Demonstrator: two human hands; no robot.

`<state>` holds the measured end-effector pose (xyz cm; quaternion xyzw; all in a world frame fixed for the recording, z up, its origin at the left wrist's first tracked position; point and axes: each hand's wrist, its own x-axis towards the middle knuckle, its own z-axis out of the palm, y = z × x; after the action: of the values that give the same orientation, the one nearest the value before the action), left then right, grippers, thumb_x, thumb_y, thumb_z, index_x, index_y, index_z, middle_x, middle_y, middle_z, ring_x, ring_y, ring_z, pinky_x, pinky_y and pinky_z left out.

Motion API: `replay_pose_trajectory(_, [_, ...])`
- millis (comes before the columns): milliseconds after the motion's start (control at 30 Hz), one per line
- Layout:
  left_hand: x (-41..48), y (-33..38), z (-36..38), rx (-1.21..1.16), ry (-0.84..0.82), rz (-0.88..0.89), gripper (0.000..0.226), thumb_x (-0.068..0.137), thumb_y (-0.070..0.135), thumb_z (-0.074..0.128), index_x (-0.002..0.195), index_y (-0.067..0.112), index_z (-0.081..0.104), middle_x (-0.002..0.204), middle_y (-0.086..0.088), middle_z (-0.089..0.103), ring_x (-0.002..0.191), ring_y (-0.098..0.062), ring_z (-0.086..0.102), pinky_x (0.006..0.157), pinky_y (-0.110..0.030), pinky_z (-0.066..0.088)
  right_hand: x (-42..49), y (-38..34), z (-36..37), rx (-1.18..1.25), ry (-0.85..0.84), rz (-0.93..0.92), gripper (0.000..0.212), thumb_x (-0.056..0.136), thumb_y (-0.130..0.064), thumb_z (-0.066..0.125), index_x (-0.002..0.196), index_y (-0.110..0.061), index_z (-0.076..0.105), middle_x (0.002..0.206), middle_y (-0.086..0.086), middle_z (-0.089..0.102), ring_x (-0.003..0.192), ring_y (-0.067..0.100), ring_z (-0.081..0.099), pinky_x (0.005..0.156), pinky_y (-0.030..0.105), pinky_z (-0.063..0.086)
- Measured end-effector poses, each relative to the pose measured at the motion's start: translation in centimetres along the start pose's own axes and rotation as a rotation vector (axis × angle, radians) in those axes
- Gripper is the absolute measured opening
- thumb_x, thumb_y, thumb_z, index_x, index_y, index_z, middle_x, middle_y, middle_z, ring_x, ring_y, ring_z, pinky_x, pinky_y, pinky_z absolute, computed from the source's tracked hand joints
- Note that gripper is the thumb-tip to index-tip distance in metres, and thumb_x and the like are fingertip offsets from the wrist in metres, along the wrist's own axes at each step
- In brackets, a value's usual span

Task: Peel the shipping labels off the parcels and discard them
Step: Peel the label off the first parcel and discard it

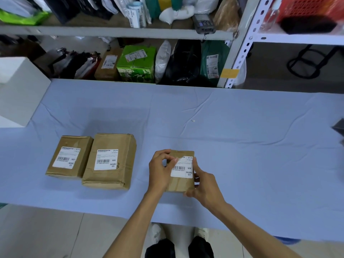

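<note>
Table [242,146], parcel [179,185] btwn L hand [161,172], R hand [205,185]

On the blue-draped desk [242,131], a small parcel [65,170] and a larger parcel [106,177] are set side by side toward the left edge; a third parcel [179,184] is seen near the front edge.

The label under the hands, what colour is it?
The label is white with black print and a barcode; head view.
</note>
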<state>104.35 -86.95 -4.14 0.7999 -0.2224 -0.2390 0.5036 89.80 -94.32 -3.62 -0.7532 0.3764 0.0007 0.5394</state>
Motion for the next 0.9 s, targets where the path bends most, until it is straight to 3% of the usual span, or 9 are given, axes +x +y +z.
replay_pose_trajectory(400, [-0.02, 0.12, -0.30, 0.005, -0.022, -0.012, 0.010, 0.083, 0.013, 0.072, 0.075, 0.010, 0.067, 0.117, 0.006, 0.059, 0.106, -0.005, 0.055, 0.074, 0.006, 0.035, -0.19, -0.59, -0.15, -0.024, 0.002, -0.002, 0.114, 0.063, 0.000, 0.076, 0.153, -0.028, 0.013, 0.093, -0.014, 0.065, 0.082, 0.004, 0.062, 0.068, 0.010, 0.052])
replay_pose_trajectory(900, [-0.25, 0.24, -0.10, 0.007, -0.044, -0.007, 0.010, 0.085, 0.016, 0.070, 0.077, 0.012, 0.065, 0.121, 0.008, 0.055, 0.108, -0.007, 0.053, 0.074, 0.004, 0.037, -0.24, -0.78, 0.16, -0.034, 0.023, 0.020, 0.116, 0.064, 0.003, 0.076, 0.154, -0.026, 0.008, 0.101, -0.002, 0.066, 0.086, 0.016, 0.062, 0.076, 0.031, 0.058])
